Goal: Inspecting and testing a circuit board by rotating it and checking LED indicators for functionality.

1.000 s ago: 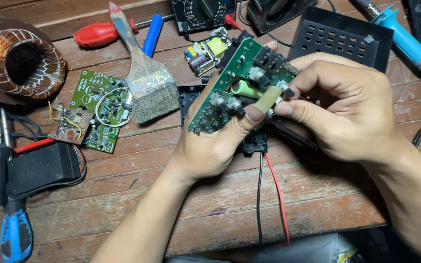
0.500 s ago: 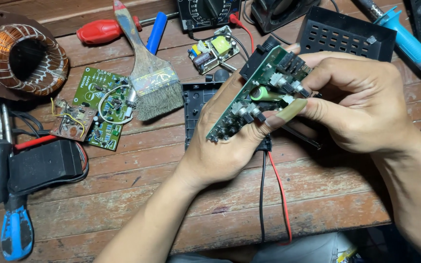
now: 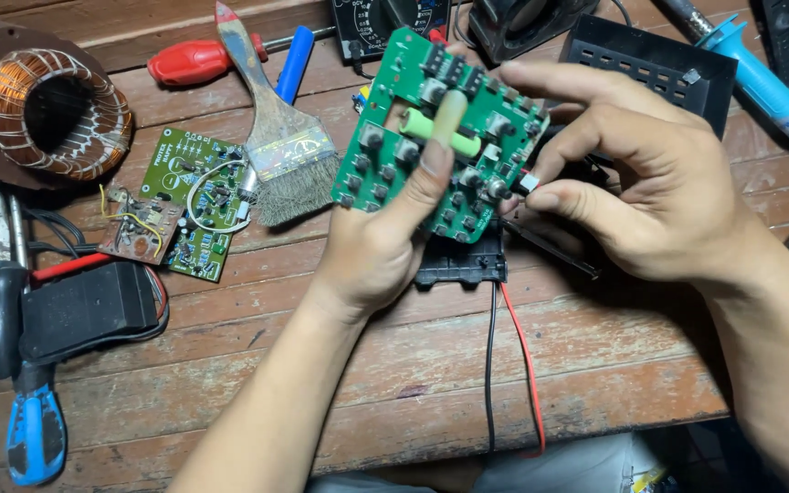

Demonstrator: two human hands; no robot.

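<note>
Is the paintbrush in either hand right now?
No: the paintbrush lies on the wooden table, while the left hand and right hand both grip the green circuit board.

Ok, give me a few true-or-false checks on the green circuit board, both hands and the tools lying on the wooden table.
1. The left hand holds the populated green circuit board off the wooden plank table. True.
2. The right hand rests flat on the table. False: its fingertips pinch at the board's right edge.
3. The worn paintbrush lies left of the board. True.
4. The red-handled screwdriver is in the right hand. False: it lies on the table.
</note>
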